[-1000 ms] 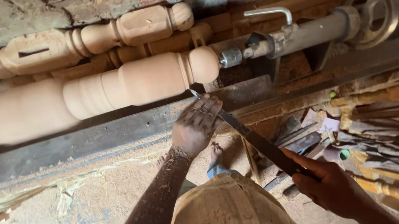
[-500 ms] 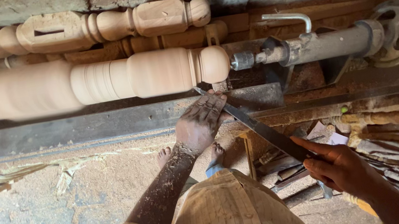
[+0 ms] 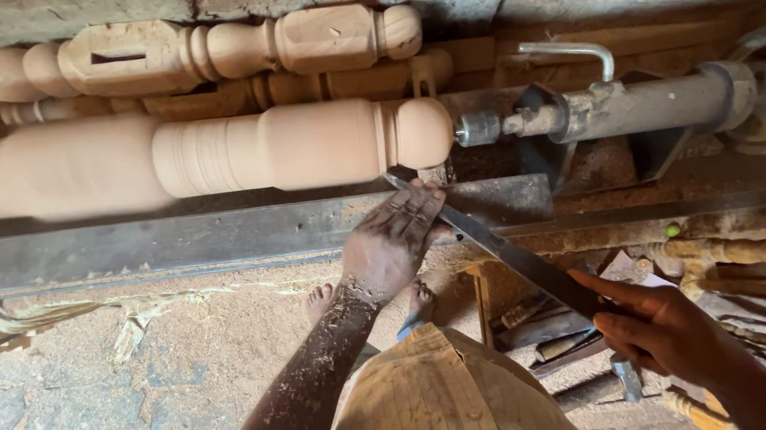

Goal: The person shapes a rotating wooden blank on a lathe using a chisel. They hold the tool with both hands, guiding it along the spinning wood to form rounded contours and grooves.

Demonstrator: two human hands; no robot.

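A pale turned wooden spindle with rounded beads and a ball end (image 3: 193,159) runs across the upper left of the frame, mounted on a lathe and blurred along its left part. Its ball end meets the grey metal tailstock with a spoked handwheel (image 3: 650,104) at upper right. Below it lies the long grey steel lathe bed (image 3: 155,247), dusted with shavings.

The left hand (image 3: 397,243), at centre, rests flat with fingers loosely spread over a long flat dark metal chisel (image 3: 499,248), pressing its tip near the spindle's ball end. The right hand (image 3: 668,329), at lower right, is closed around the chisel's lower end.

A finished turned wooden post (image 3: 177,54) lies against the brick wall along the top. No containers show.

Compared with half a second earlier, the view has shifted slightly; both hands keep the same grip and the chisel tip stays by the ball end.
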